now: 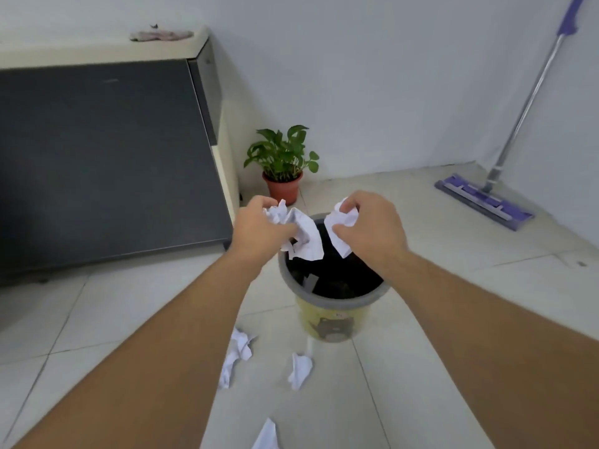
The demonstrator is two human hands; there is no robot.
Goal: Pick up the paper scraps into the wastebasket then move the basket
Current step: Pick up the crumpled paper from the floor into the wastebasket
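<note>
A yellow wastebasket (pixel 330 322) with a grey rim and black liner stands on the tiled floor in the middle of the view. My left hand (pixel 259 231) grips a bunch of crumpled white paper scraps (pixel 304 236) above the basket's left rim. My right hand (pixel 369 231) holds another crumpled paper scrap (pixel 340 222) over the basket's opening. Three more white scraps lie on the floor in front of the basket: a long one (pixel 236 354), a smaller one (pixel 300 369) and one at the bottom edge (pixel 267 435).
A dark cabinet (pixel 103 163) with a cream top stands at the left, a pink cloth (pixel 160 35) on it. A potted green plant (pixel 282 163) sits just behind the basket. A purple flat mop (pixel 486 199) leans against the right wall.
</note>
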